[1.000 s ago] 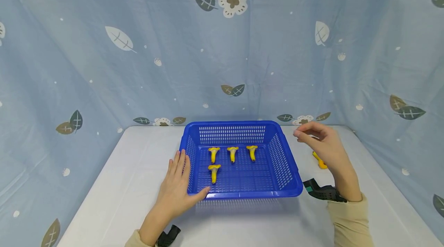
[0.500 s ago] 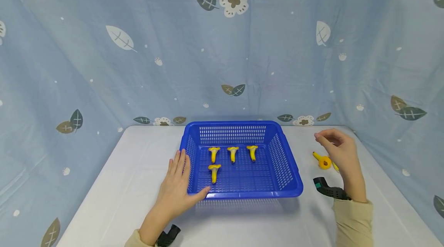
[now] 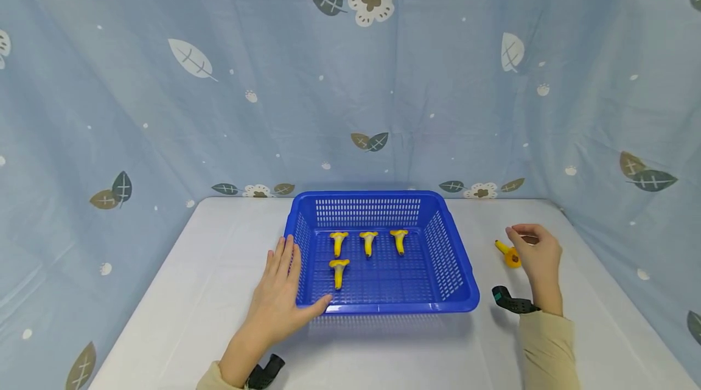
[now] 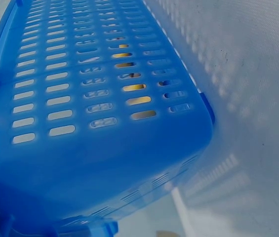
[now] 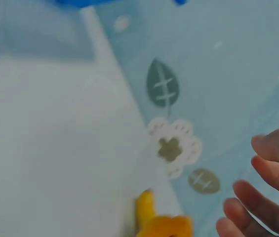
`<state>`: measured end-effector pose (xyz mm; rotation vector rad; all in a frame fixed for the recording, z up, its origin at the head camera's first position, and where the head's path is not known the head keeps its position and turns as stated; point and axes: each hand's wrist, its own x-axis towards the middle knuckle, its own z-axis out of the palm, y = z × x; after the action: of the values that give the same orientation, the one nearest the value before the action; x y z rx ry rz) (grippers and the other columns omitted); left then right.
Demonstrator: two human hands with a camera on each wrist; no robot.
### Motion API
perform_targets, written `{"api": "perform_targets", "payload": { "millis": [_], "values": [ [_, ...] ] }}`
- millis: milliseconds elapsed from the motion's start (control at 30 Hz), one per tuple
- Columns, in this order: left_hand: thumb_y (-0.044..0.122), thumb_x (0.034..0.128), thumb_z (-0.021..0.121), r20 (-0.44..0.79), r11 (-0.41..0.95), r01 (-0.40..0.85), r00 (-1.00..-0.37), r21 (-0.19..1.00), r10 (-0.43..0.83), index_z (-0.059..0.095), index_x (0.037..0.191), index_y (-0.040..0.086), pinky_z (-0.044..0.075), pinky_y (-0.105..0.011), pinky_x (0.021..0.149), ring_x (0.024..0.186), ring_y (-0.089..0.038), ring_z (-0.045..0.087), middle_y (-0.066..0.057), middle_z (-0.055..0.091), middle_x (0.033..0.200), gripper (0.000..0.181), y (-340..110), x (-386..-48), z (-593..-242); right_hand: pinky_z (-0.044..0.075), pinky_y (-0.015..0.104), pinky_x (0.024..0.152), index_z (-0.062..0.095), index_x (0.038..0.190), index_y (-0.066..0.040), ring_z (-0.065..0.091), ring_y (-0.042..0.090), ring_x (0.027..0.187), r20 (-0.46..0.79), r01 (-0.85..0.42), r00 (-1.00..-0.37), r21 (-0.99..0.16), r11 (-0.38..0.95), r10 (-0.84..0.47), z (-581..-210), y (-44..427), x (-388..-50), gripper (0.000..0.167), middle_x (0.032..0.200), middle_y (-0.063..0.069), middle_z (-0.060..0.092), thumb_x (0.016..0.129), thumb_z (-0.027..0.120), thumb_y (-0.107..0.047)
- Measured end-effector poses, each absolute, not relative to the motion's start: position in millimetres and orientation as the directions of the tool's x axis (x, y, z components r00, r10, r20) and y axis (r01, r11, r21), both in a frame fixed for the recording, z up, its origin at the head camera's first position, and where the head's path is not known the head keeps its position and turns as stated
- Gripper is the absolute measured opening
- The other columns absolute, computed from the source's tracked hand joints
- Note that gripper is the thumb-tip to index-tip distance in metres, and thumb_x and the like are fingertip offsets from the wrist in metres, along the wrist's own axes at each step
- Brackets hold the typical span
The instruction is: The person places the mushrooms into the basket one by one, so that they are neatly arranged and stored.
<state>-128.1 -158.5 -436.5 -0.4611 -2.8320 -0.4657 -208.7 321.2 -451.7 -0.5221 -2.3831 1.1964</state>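
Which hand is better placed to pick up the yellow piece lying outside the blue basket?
The right hand, I would judge: it hovers close to the yellow piece and, in its wrist view, appears to hold nothing. The left hand rests on the blue basket's left side, farther away.

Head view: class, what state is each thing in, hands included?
Blue basket: upright on the table
Three rear yellow mushrooms: lying inside, caps rearward
Front yellow mushroom: lying inside, cap rearward
Outside yellow mushroom: lying on the table
Left grip: fingers straight, across the basket's rim
Right grip: fingers bent, nothing visibly held
Patterned curtain: hanging, creased
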Motion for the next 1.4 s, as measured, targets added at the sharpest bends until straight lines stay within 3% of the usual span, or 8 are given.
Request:
{"api": "perform_targets", "payload": {
  "millis": [167,333,433,767,1400],
  "values": [
    [0.069,0.0808,0.064,0.283,0.899,0.344,-0.921,0.270,0.267,0.026,0.151,-0.011,0.009,-0.052,0.121,0.151,-0.034,-0.002,-0.025,0.009,0.163,0.113,-158.1,-127.6,-436.3,0.042,0.017,0.059,0.064,0.111,0.007,0.055,0.034,0.093,0.202,0.195,-0.841,-0.752,0.630,0.502,-461.9,325.3,-209.6,0.035,0.108,0.025,0.061,0.098,0.062,-0.025],
    [0.069,0.0806,0.063,0.314,0.898,0.357,-0.910,0.257,0.272,0.028,0.150,-0.012,0.010,-0.052,0.121,0.151,-0.037,0.002,-0.027,0.012,0.161,0.113,-157.4,-127.7,-436.5,0.046,0.044,0.071,0.061,0.111,0.011,0.051,0.044,0.098,0.138,0.288,-0.849,-0.689,0.665,0.510,-462.7,325.9,-207.5,0.040,0.109,0.032,0.058,0.096,0.064,-0.025],
    [0.068,0.0798,0.065,0.316,0.900,0.353,-0.910,0.256,0.268,0.028,0.149,-0.013,0.012,-0.053,0.121,0.151,-0.038,0.004,-0.027,0.012,0.161,0.113,-157.1,-127.8,-436.5,0.046,0.052,0.075,0.060,0.112,0.013,0.049,0.046,0.097,0.088,0.326,-0.855,-0.675,0.662,0.511,-463.1,326.9,-206.5,0.042,0.107,0.033,0.057,0.094,0.065,-0.025],
    [0.070,0.0808,0.062,0.287,0.904,0.340,-0.921,0.260,0.263,0.026,0.150,-0.012,0.011,-0.052,0.121,0.151,-0.036,0.001,-0.026,0.011,0.162,0.113,-157.0,-127.5,-436.3,0.045,0.050,0.067,0.064,0.105,0.012,0.055,0.046,0.089,0.100,0.318,-0.870,-0.635,0.704,0.483,-467.4,328.7,-205.9,0.036,0.099,0.031,0.062,0.087,0.069,-0.020],
    [0.069,0.0802,0.064,0.311,0.899,0.350,-0.913,0.263,0.265,0.028,0.149,-0.013,0.012,-0.054,0.120,0.151,-0.037,0.002,-0.027,0.012,0.161,0.113,-157.4,-128.1,-436.1,0.043,0.057,0.078,0.062,0.108,0.013,0.052,0.049,0.097,0.070,0.332,-0.870,-0.647,0.687,0.487,-464.7,321.7,-206.8,0.036,0.108,0.035,0.059,0.084,0.069,-0.012]
  ]
}}
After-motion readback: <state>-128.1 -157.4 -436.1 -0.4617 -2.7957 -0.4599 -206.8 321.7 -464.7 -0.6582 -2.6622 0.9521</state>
